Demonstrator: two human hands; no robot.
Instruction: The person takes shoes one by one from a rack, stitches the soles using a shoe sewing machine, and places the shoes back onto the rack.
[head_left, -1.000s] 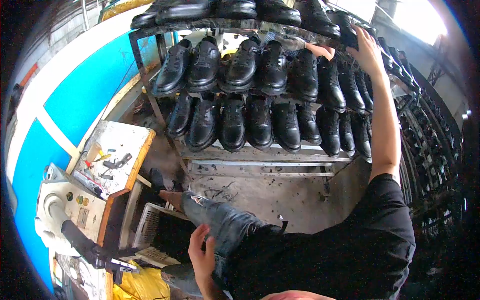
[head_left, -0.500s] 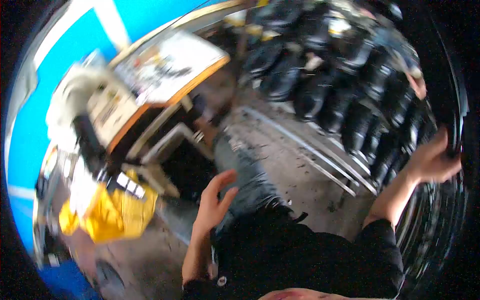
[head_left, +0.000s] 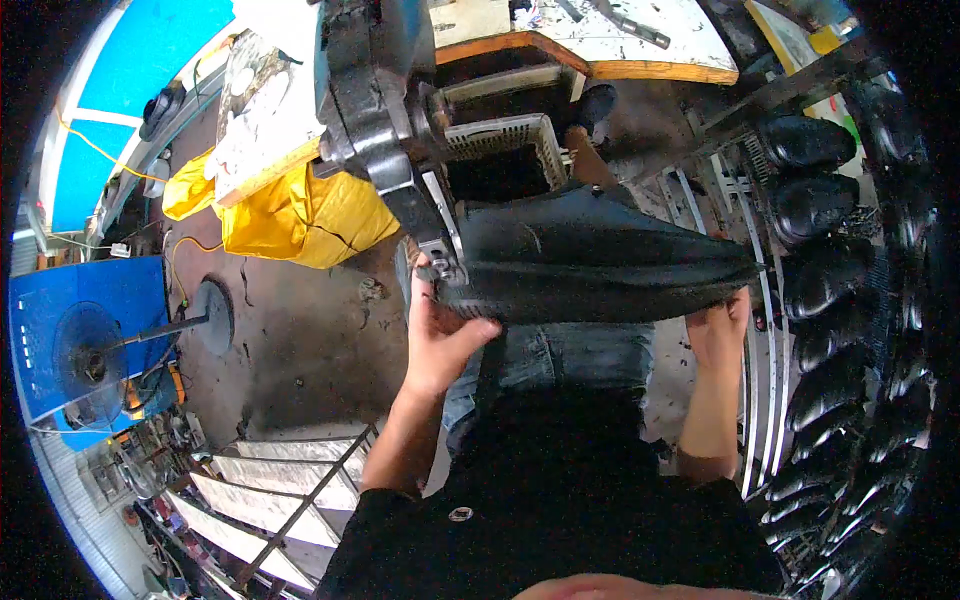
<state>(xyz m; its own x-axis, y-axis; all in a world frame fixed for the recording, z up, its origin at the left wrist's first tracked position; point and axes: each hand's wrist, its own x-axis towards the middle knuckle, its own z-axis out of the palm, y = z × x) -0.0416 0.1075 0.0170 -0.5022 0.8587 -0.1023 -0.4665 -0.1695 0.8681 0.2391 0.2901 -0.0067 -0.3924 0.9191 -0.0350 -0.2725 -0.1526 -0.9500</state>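
A long black shoe [head_left: 590, 250] lies sideways in front of my body, above my knees. Its lower edge looks ribbed, and its right end narrows to a tip. My left hand [head_left: 440, 340] grips the left end, with the thumb along the lower edge and the other fingers partly hidden behind it. At the tip, my right hand [head_left: 715, 325] holds the shoe from below with curled fingers. A dark machine head [head_left: 370, 120] comes down from the top, and its metal foot [head_left: 443, 262] meets the shoe's left end beside my left fingers. Whether it presses down, I cannot tell.
Racks of black shoes [head_left: 825, 280] line the right side. A white worktable [head_left: 660, 25] with an orange-brown edge stands ahead, with a pale plastic crate [head_left: 550, 150] below it. Yellow cloth [head_left: 300, 215] hangs at left, near a standing fan [head_left: 95, 365]. Pale shelves [head_left: 270, 500] stand lower left.
Half a second ago both hands were apart and empty, the right one out by the shoe rack. Now both hold a black shoe at the machine, and my view has turned.
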